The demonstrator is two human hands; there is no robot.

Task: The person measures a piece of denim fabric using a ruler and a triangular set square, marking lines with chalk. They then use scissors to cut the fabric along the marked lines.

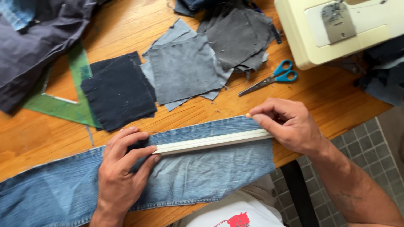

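Denim [202, 176], a light blue strip cut from a trouser leg, lay flat along the near edge of the table [126, 25], with a white ruler [210, 142] set lengthwise on it. The left hand [122, 168] pressed down on the ruler's left end, fingers together and flat on ruler and cloth. The right hand [286, 126] pinched the ruler's right end between thumb and fingertips. To do this well, I judged, the ruler had to sit parallel to the strip's edge, the cloth smoothed beneath it and both ends held firm so nothing slid.

Beyond the strip, the wooden table carried a dark square [120, 94] of cloth resting partly on a green set square [63, 105], a loose heap of grey patches [198, 59], blue-handled scissors [271, 80] and a cream sewing machine [336, 29] at the far right. A dark garment [38, 38] was bunched at the far left. Grey floor tiles [362, 147] showed below the table's right end.
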